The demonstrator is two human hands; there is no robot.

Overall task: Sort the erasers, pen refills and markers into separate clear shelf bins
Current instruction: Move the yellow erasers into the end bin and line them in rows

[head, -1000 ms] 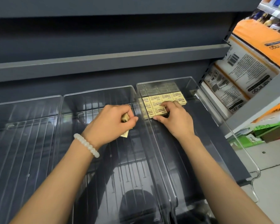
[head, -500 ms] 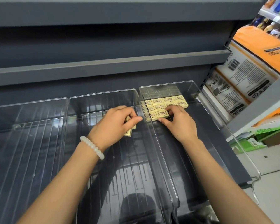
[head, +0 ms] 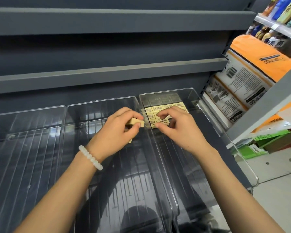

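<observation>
- Three clear plastic shelf bins sit side by side on a dark grey metal shelf across the middle of the frame: the left bin [head: 23, 148], the middle bin [head: 101, 105] and the right bin [head: 191, 98]
- A block of pale yellow rectangular erasers with printed labels [head: 160, 109] lies packed in neat rows at the far end of the right bin, just right of centre in the frame
- The left hand [head: 114, 133], above the middle bin near centre frame, is clenched around a few loose pale yellow erasers [head: 136, 122]; one pokes out between thumb and forefinger, another shows below the palm
- A white beaded bracelet [head: 90, 157] circles the left wrist
- The right hand [head: 180, 130] hovers over the near edge of the eraser block, fingers curled downward and thumb reaching toward the front row; whether it pinches an eraser I cannot tell
- Orange and white printed packs [head: 252, 71] lean on the neighbouring shelf at the upper right
- Green boxes [head: 252, 148] lie low at the right edge
</observation>
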